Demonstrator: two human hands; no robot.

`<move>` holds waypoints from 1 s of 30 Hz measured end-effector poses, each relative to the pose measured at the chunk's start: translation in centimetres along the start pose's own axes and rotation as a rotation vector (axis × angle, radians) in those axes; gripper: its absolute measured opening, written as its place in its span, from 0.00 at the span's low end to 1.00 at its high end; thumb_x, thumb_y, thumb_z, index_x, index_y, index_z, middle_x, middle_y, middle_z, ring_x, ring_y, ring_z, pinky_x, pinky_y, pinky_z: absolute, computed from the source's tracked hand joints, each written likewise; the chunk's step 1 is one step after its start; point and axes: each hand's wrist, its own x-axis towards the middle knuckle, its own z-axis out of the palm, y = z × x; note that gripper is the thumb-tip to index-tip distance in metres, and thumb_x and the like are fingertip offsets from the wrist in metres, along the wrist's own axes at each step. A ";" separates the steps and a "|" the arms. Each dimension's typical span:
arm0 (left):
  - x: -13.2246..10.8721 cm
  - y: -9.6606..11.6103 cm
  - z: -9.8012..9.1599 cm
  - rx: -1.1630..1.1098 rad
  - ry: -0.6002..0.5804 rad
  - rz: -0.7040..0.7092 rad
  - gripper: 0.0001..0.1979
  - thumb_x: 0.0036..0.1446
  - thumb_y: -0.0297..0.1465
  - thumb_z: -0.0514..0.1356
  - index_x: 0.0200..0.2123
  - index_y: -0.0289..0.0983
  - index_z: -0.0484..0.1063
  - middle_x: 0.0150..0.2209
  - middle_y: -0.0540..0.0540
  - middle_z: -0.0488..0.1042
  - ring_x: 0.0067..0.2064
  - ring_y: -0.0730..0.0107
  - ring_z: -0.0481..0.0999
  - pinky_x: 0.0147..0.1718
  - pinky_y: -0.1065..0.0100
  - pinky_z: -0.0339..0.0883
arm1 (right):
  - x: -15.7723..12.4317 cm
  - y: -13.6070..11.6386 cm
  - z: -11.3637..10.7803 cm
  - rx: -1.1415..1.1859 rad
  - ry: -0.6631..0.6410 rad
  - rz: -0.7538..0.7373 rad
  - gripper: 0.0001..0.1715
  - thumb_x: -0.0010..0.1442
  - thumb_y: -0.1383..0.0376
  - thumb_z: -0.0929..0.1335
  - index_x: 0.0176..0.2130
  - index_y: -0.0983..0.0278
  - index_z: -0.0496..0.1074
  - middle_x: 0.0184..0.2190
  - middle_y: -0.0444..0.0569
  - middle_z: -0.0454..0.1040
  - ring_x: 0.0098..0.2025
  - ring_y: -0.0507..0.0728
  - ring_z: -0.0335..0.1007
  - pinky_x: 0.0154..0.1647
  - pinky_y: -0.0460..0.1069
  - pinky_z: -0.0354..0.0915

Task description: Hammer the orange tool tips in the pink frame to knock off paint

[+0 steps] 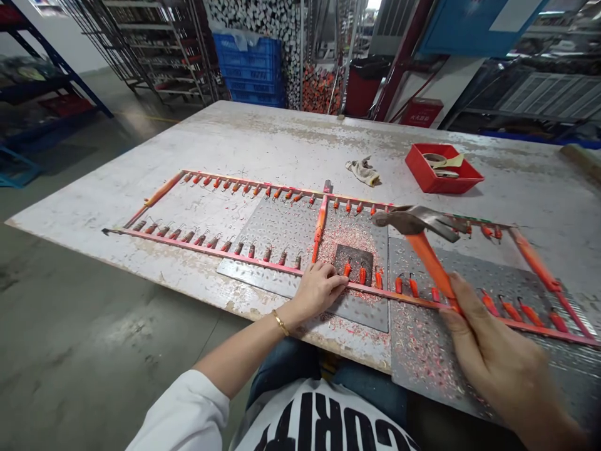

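Observation:
My right hand [493, 344] is wrapped around the orange handle of a claw hammer [429, 257], its head raised above the table. My left hand [322, 288] is closed on the near rail of a long pink-and-orange rack frame [263, 264], fingertips beside an orange-coated hooked piece [347, 269]. Small hooked pieces line both long rails; those on the near rail left of my hand look dark, those to the right bright orange. Beneath the pieces by my fingertips lies a small dark square block [354, 254]. Red and pale chips are scattered around it.
Dark dimpled mats [305, 228] lie under the frame on a worn white table [235, 141]. Farther back are a crumpled glove [364, 171] and a red bin [439, 178] holding a tape roll. Blue crates [253, 69] and racks [159, 50] stand beyond the table.

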 end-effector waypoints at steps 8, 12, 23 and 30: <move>0.1 0.1 -0.2 0.001 0.003 0.017 0.13 0.71 0.37 0.56 0.44 0.43 0.81 0.36 0.45 0.73 0.39 0.65 0.68 0.41 0.62 0.62 | -1.5 0.6 2.4 -0.029 -0.293 -0.057 0.33 0.73 0.62 0.60 0.73 0.49 0.54 0.39 0.40 0.84 0.25 0.53 0.78 0.19 0.46 0.65; 0.0 0.1 -0.1 -0.001 0.006 0.007 0.12 0.71 0.37 0.56 0.44 0.44 0.81 0.37 0.45 0.73 0.39 0.66 0.68 0.41 0.62 0.63 | -0.1 0.5 0.1 0.032 -0.147 0.016 0.37 0.72 0.63 0.64 0.75 0.51 0.51 0.36 0.41 0.84 0.27 0.52 0.77 0.25 0.45 0.66; 0.1 0.2 -0.4 -0.001 -0.020 -0.006 0.12 0.71 0.37 0.57 0.46 0.45 0.82 0.37 0.44 0.73 0.40 0.65 0.68 0.40 0.62 0.63 | -0.7 0.2 2.8 -0.059 -0.257 -0.074 0.31 0.75 0.60 0.58 0.73 0.51 0.54 0.38 0.42 0.83 0.23 0.53 0.75 0.20 0.47 0.61; 0.1 0.4 -0.7 -0.023 -0.021 0.008 0.13 0.71 0.36 0.56 0.48 0.43 0.81 0.41 0.43 0.76 0.43 0.63 0.70 0.44 0.59 0.66 | 0.6 -0.7 1.5 -0.006 -0.055 -0.044 0.41 0.72 0.64 0.65 0.76 0.55 0.46 0.27 0.40 0.79 0.21 0.51 0.71 0.24 0.46 0.61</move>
